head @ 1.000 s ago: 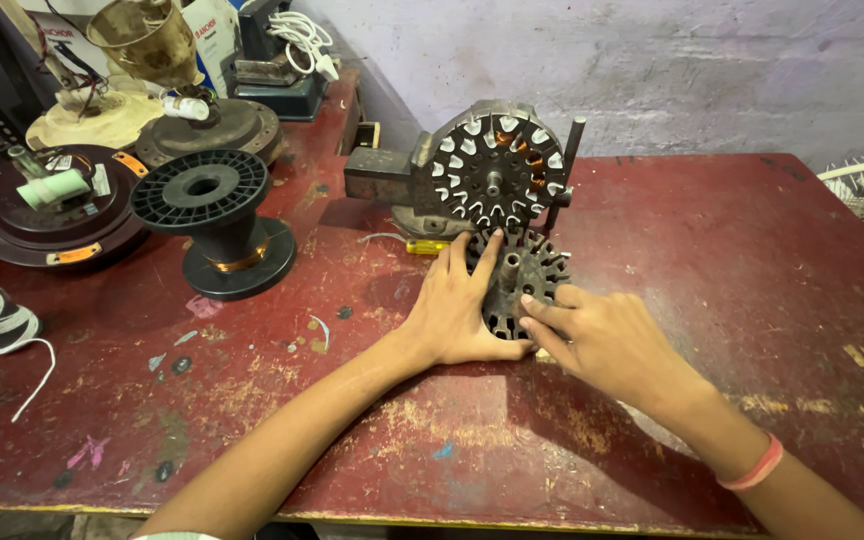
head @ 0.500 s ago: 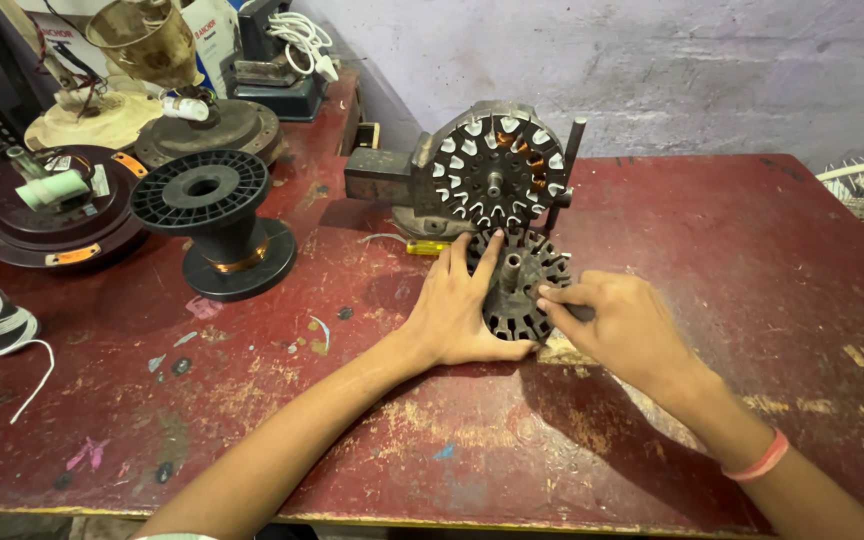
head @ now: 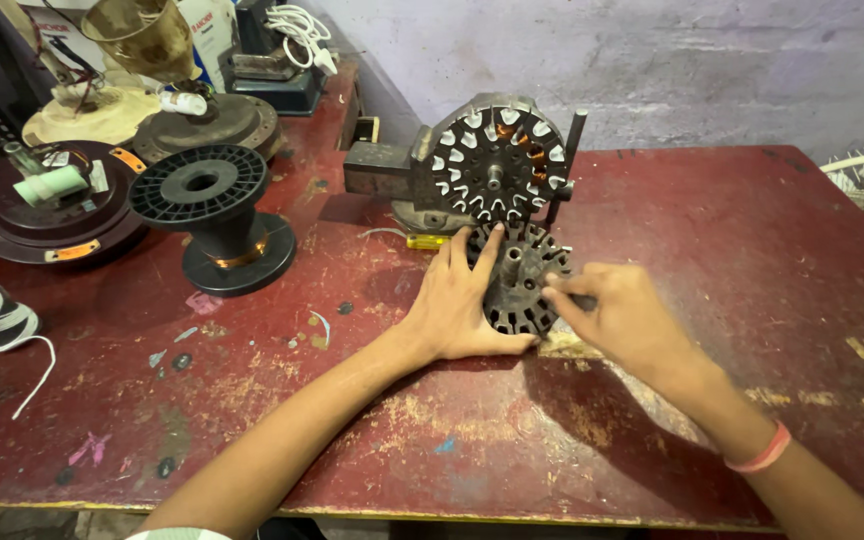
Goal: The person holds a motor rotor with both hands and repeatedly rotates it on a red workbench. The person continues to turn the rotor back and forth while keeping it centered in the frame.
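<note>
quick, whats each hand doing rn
Left hand: open, fingers spread flat against the slotted metal core on the table.
Right hand: fingertips pinched at the core's right edge; a grip cannot be told.

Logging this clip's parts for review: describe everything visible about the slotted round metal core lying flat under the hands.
The slotted metal core is a dark grey disc, seemingly stacked steel, with a small centre hole and a ring of slots cut toward its toothed rim. It lies flat on the worn red table, just in front of the upright wound stator. The left hand rests spread over its left side, forefinger across the top. The right hand pinches at its right edge. No winding shows in its slots.
</note>
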